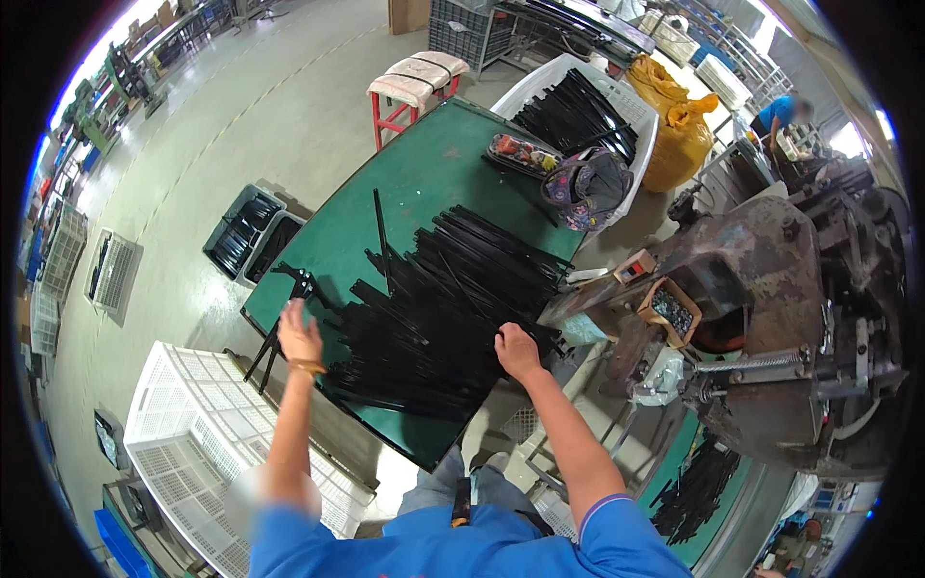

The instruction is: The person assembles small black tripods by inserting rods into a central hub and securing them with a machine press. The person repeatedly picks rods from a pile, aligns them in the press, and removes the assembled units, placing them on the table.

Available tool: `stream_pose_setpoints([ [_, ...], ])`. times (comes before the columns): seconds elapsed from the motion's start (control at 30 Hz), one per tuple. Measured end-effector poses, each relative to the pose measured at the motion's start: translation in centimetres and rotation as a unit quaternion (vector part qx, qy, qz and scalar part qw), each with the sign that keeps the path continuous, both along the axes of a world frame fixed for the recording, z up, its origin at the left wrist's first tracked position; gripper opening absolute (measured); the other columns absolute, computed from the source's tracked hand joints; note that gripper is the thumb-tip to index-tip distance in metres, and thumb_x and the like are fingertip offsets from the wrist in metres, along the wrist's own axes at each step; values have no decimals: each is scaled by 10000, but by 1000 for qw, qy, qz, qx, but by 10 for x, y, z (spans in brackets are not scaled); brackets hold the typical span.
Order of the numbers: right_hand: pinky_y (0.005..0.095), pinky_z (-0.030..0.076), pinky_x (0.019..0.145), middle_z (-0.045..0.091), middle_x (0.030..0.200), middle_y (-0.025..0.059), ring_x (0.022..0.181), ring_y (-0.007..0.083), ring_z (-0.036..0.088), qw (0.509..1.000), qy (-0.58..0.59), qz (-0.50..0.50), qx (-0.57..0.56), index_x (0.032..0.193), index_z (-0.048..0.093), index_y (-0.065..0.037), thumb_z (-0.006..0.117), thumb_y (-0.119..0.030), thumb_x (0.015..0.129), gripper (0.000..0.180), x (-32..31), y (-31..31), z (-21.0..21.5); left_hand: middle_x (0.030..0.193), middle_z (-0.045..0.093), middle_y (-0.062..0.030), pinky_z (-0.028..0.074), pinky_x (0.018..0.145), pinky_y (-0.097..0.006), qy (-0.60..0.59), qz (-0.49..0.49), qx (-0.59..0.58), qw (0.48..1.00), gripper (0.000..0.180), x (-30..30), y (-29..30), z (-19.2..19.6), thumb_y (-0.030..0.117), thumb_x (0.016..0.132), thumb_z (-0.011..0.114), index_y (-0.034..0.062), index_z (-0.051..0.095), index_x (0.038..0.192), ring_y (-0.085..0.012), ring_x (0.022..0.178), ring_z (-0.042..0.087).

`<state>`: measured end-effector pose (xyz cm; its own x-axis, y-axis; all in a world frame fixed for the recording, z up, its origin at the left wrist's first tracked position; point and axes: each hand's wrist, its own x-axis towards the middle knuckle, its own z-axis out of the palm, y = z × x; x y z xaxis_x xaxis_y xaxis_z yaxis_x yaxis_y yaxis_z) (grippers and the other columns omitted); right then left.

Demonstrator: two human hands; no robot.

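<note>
A wide pile of long, thin black strips (414, 328) covers much of the green-topped table (337, 212) before me. At the table's left edge, my left hand (300, 337) has its fingers closed at a bundle of jointed black strips (303, 283), whose thin ends stick out past the edge. My right hand (517, 351) is curled at the right side of the pile, fingers closed around the end of a black strip; the strip's end is mostly hidden by the hand. One loose strip (381, 226) lies across the pile's far left.
White plastic crates (188, 433) stand at the lower left. A worn metal machine (771, 279) fills the right, with a small box of fasteners (672, 310). At the back are a white bin (631, 106), a patterned bag (588, 188) and a red-legged stool (414, 82). Another person (774, 116) works far right.
</note>
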<state>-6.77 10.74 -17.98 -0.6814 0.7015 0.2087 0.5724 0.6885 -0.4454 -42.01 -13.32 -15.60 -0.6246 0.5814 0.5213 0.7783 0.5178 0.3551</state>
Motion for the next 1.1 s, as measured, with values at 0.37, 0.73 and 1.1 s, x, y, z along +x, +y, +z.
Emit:
stream_pose_setpoints([
  [0.37,226,408,552,487,706,-24,594,69,485,741,302,-106,-590,889,515,-48,507,-168,928,127,163,-118,120,1157,561,-54,317,1033,-433,18,-465,-33,884,444,266,111,101,132,678,702,96,583,1104,-230,1157,491],
  [0.73,208,355,540,461,709,-19,587,58,383,740,413,-81,-525,994,545,-27,435,-174,971,185,260,-166,166,915,640,-82,510,601,-291,-690,-318,139,635,145,359,116,140,194,982,411,64,475,982,-173,721,628],
  [1.1,437,420,584,565,728,203,692,377,566,955,188,-46,-226,832,558,-21,522,-174,876,163,272,-128,131,893,626,-62,514,611,-292,-800,-253,207,503,72,452,107,135,138,942,498,88,545,962,-148,702,598],
])
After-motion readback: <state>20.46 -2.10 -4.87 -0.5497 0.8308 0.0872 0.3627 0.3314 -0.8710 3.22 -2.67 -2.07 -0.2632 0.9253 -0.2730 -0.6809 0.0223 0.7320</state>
